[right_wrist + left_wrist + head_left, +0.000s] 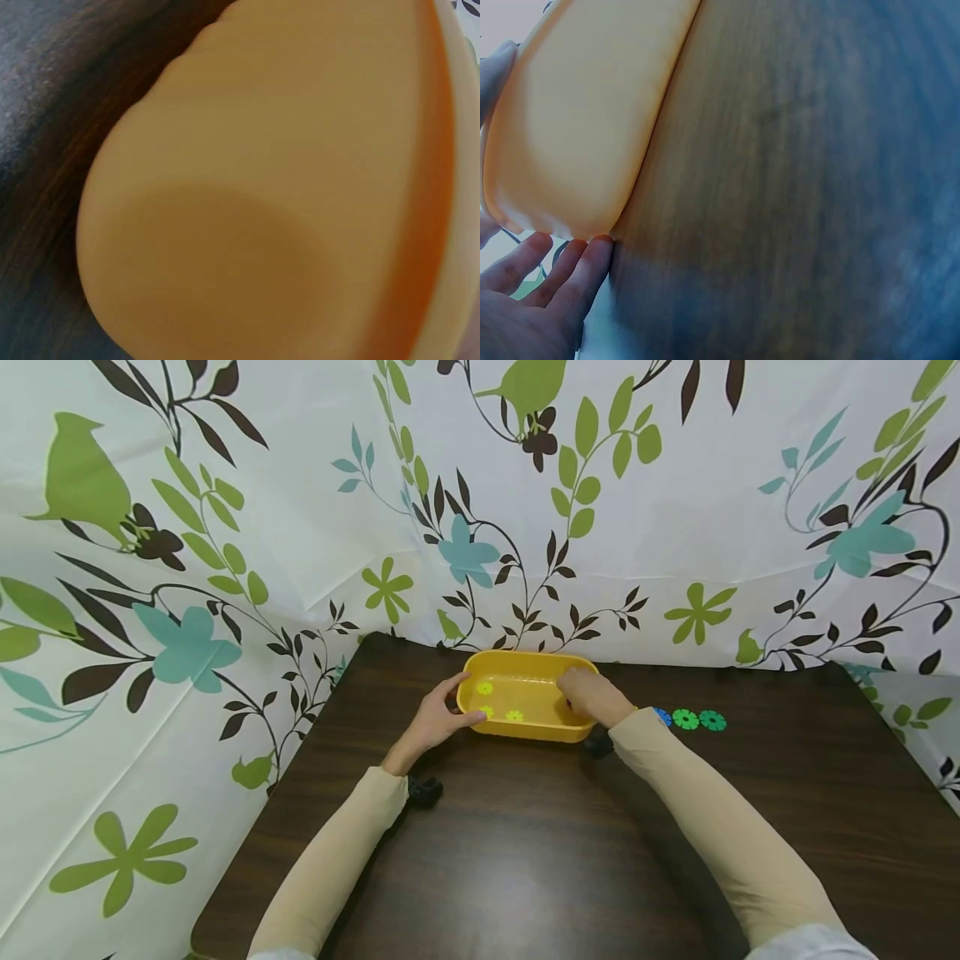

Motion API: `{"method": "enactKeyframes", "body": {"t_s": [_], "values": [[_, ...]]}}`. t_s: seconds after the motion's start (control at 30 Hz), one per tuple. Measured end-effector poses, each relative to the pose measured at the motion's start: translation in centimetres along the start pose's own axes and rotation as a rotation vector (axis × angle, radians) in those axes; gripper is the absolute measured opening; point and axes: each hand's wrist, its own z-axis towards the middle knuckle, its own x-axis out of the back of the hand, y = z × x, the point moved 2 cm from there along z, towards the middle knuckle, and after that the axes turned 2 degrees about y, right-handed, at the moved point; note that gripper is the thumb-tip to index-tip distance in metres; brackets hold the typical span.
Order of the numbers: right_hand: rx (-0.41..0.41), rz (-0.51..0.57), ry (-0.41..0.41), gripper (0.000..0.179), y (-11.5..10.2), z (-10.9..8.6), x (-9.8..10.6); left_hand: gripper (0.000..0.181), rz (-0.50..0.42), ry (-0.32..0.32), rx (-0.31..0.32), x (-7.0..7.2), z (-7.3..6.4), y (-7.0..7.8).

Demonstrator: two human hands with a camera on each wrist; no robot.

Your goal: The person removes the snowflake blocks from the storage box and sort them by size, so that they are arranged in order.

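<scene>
A yellow plastic basket (525,732) stands near the back of the dark table. My left hand (437,717) holds its left end, the thumb on the front rim; in the left wrist view the fingertips (598,247) touch the basket's end wall (585,135). My right hand (592,693) reaches down inside the right end, its fingertips mostly hidden. A small dark reddish bit shows beside them, too small to identify. Yellow flower-shaped discs (514,716) lie in the basket's left half. In the right wrist view the basket's outer wall (262,150) fills most of the picture.
To the right of the basket lie a blue disc (663,717), a light green disc (686,719) and a dark green disc (712,720) in a row, partly behind my right sleeve (675,777). A patterned curtain (637,568) hangs behind the table (525,843).
</scene>
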Motion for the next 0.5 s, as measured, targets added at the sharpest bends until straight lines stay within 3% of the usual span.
{"method": "enactKeyframes", "body": {"t_s": [0.2,0.5], "values": [[0.009,-0.003,-0.011,0.007,0.36,0.45,0.08,0.092,0.01,0.0,0.01,0.01,-0.01,0.27],[0.042,0.158,-0.036,0.007,0.23,0.82,-0.1,0.093,0.008,-0.001,0.015,0.15,-0.2,0.33]]}}
